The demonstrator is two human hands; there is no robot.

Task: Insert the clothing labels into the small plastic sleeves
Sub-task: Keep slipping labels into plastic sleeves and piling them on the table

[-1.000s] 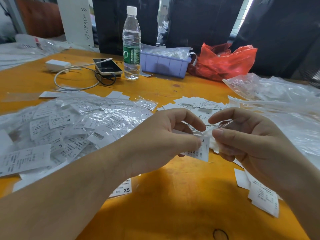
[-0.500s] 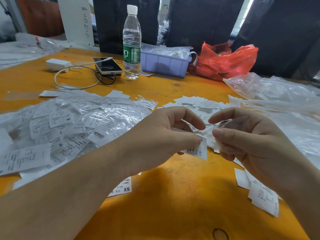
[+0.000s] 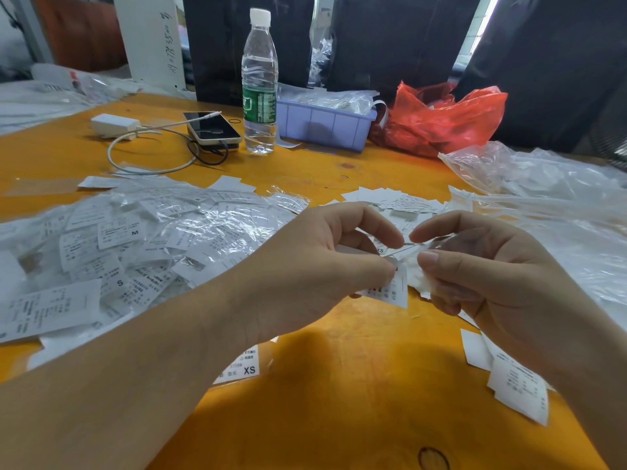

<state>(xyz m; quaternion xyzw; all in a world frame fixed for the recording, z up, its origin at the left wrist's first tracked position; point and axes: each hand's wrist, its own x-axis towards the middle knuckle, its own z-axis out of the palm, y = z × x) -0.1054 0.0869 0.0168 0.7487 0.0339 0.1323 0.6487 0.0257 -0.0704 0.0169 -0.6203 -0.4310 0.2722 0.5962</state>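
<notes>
My left hand (image 3: 315,266) pinches a white printed clothing label (image 3: 393,290) between thumb and forefinger above the orange table (image 3: 339,401). My right hand (image 3: 481,269) pinches a small clear plastic sleeve (image 3: 424,249) just to the right, its mouth at the label's edge. A heap of sleeved labels (image 3: 135,245) lies to the left. Loose bare labels (image 3: 397,198) lie behind my hands, and a few more (image 3: 515,381) under my right wrist. One label marked XS (image 3: 242,368) lies by my left forearm.
At the back stand a water bottle (image 3: 259,83), a phone (image 3: 212,127) with cable and charger (image 3: 113,123), a lilac bin (image 3: 322,123) and a red plastic bag (image 3: 437,120). Crumpled clear bags (image 3: 543,184) fill the right side.
The label in my left hand has slid a little further to the right, toward the sleeve. Both hands stay nearly in place.
</notes>
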